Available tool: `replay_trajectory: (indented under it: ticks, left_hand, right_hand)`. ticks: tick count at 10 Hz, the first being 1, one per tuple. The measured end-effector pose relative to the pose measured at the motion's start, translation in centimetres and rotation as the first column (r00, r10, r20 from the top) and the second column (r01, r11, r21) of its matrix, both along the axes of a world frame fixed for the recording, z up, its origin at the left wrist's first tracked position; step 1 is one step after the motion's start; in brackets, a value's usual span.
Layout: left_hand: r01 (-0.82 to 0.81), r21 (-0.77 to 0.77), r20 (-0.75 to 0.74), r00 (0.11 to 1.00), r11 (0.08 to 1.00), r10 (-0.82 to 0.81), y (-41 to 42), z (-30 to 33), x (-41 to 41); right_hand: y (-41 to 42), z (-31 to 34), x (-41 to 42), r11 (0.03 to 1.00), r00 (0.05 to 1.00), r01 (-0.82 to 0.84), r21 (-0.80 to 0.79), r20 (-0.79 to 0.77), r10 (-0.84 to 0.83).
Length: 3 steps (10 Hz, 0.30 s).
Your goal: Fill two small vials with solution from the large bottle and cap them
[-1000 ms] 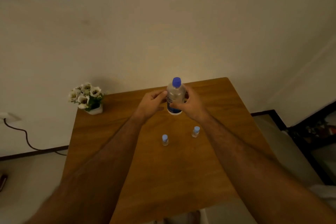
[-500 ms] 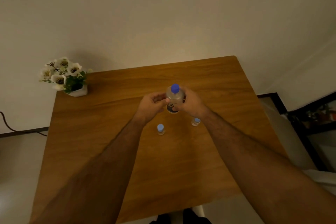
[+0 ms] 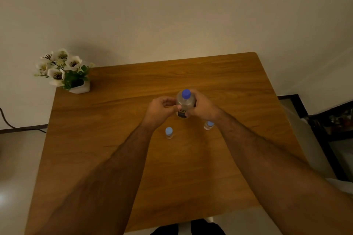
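a plain cream wall [image 3: 172,15] fills the upper half of the frame, dimly lit with a warmer patch above the middle. a wooden table [image 3: 114,158] with a rounded far corner takes up the centre and lower part. at its upper left corner stands a white pot of white flowers [image 3: 65,71]. a dark cable [image 3: 5,118] runs along the left edge by the baseboard. pale glossy floor [image 3: 17,168] shows at lower left. dark furniture [image 3: 332,122] sits at the right edge.

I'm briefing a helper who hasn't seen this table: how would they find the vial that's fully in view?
On the wooden table, look just nearer than the large bottle held by both hands. The vial stands alone between the forearms, pale blue cap on. The other vial is half hidden behind the right wrist.
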<state>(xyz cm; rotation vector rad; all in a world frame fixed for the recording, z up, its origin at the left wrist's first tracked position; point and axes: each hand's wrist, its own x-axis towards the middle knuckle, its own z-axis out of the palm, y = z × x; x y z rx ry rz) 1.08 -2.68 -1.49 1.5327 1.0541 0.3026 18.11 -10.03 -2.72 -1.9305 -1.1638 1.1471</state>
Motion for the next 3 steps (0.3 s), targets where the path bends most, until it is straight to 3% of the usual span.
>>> replay_trajectory:
  ticks: [2, 3]
  left_hand:
    - [0.057, 0.059, -0.115, 0.992, 0.997, -0.050, -0.3, 0.6, -0.1]
    - [0.062, 0.147, -0.183, 0.983, 0.987, -0.035, -0.6, 1.7, -0.5]
  right_hand:
    - [-0.1, 0.8, 0.3, 0.996, 0.998, -0.055, -0.070, 0.007, 0.056]
    - [-0.5, 1.9, 0.5, 0.992, 0.993, -0.071, -0.100, 0.091, 0.080]
